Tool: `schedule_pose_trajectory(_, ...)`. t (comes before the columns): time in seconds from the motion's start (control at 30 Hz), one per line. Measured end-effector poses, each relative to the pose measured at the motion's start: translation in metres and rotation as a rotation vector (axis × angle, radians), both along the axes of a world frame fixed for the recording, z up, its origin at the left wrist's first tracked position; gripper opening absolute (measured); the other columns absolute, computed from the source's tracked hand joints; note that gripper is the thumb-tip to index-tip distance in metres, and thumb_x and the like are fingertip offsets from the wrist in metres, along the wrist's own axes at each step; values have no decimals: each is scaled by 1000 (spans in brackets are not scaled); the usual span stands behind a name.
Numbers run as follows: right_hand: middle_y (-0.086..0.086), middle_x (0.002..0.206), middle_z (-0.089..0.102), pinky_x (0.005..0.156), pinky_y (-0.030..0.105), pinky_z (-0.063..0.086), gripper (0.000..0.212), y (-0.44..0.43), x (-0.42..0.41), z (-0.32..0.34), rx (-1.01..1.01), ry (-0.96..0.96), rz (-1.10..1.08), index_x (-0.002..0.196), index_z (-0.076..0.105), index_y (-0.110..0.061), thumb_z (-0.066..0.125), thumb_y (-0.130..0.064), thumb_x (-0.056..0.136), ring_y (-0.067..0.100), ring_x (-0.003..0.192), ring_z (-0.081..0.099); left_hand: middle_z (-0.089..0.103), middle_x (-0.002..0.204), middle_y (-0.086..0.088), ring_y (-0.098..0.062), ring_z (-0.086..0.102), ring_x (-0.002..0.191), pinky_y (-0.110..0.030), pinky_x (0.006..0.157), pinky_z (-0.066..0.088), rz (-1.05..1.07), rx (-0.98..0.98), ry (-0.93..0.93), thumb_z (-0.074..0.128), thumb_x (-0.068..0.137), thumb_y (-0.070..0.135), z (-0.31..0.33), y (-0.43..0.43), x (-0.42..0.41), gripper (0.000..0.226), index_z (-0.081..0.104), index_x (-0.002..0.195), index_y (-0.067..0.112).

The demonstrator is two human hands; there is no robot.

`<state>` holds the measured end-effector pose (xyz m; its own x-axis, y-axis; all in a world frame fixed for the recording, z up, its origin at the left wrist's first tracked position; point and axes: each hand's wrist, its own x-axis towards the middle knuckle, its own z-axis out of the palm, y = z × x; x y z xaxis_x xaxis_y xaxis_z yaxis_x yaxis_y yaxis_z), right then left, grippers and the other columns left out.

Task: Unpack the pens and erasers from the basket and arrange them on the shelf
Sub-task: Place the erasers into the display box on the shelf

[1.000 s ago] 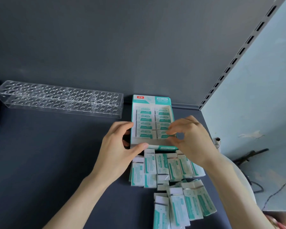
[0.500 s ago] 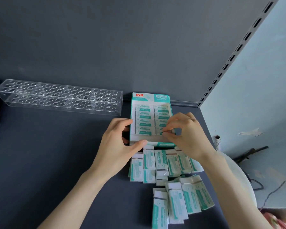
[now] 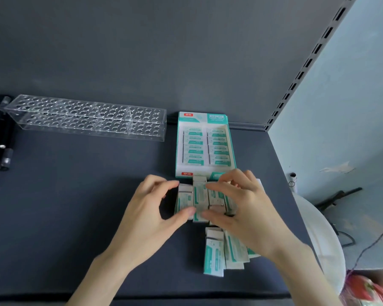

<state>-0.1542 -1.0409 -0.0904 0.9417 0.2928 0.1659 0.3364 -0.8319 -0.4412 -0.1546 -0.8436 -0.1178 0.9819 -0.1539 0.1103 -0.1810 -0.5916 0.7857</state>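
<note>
A white and teal display box point(image 3: 177, 151) lies on the dark shelf point(image 3: 75, 195), packed with two columns of wrapped erasers point(image 3: 205, 146). Just in front of it stands a row of loose erasers point(image 3: 199, 195) in white and teal sleeves. My left hand point(image 3: 150, 208) pinches the leftmost eraser of that row between thumb and fingers. My right hand point(image 3: 241, 208) reaches over the row's right part, fingers and thumb clasped around erasers there. More loose erasers point(image 3: 215, 255) lie nearer to me, partly hidden under my right wrist.
A clear acrylic pen holder point(image 3: 86, 117) with many holes stands at the back left. Black pens point(image 3: 0, 151) lie at the far left edge. A white round basket rim point(image 3: 318, 228) shows at the right, past the shelf's edge. The slotted upright point(image 3: 307, 58) bounds the shelf.
Both hands have pulled back from the display box toward me and now close on the row of loose erasers in front of it. The box has not moved.
</note>
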Motion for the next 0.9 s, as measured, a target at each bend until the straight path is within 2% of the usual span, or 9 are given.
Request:
schedule_pose_trajectory(0.1,-4,106,53,84,26,29,40,6,6,1,-41,12,41,112,69,-23,74,-39,75,15,94,37,50,103,19,2,49,98,-5,81,36,-9,-39,20,73,69,45,2,0,2,47,63,111,27)
schedule_pose_trajectory(0.2,-4,105,58,81,27,28,28,8,10,1,-90,-22,69,104,72,-20,73,-33,78,21,97,46,60,97,18,0,52,94,-6,77,36,41,-138,34,81,68,33,2,1,2,36,62,99,32)
schedule_pose_trajectory(0.33,-5,96,65,74,34,39,15,8,11,-1,-115,-195,87,89,75,-18,66,-28,82,26,89,56,70,86,14,-5,61,82,-12,75,41,91,-294,73,83,69,18,1,2,3,37,59,95,29)
schedule_pose_trajectory(0.4,-7,93,67,75,33,45,15,7,9,0,63,-210,75,90,74,-16,63,-25,87,20,87,57,72,86,9,-6,65,80,-12,74,47,119,-431,105,80,71,10,3,3,3,37,62,98,29)
schedule_pose_trajectory(0.5,-16,92,70,73,11,46,18,6,5,7,552,-23,-71,95,72,-21,56,-30,90,2,86,63,73,90,5,-10,69,88,-17,76,52,75,-703,197,73,80,10,10,0,5,21,70,93,27)
schedule_pose_trajectory(0.6,-9,84,73,66,12,50,17,6,5,12,886,94,-181,92,69,-19,54,-27,90,9,75,70,68,84,3,-21,68,79,-31,77,54,58,-903,306,57,79,18,17,-6,11,9,63,86,18)
schedule_pose_trajectory(0.67,0,86,74,64,19,54,13,7,8,15,1067,152,-204,92,65,-9,54,-17,91,20,70,71,64,79,-2,-17,56,68,-31,72,44,52,-876,320,55,79,24,22,-10,15,7,58,82,19)
schedule_pose_trajectory(0.77,5,86,74,63,23,55,13,8,12,16,1163,217,-196,92,59,-1,53,-12,92,25,69,71,62,66,5,-10,51,60,-20,62,43,0,-768,265,67,77,32,28,-18,21,18,56,83,19)
schedule_pose_trajectory(0.9,4,89,74,65,25,56,8,7,18,14,1123,289,-149,99,55,-3,50,-7,94,26,72,72,62,60,8,-6,51,51,-16,53,45,55,-711,169,74,80,11,30,-19,33,23,51,81,15)
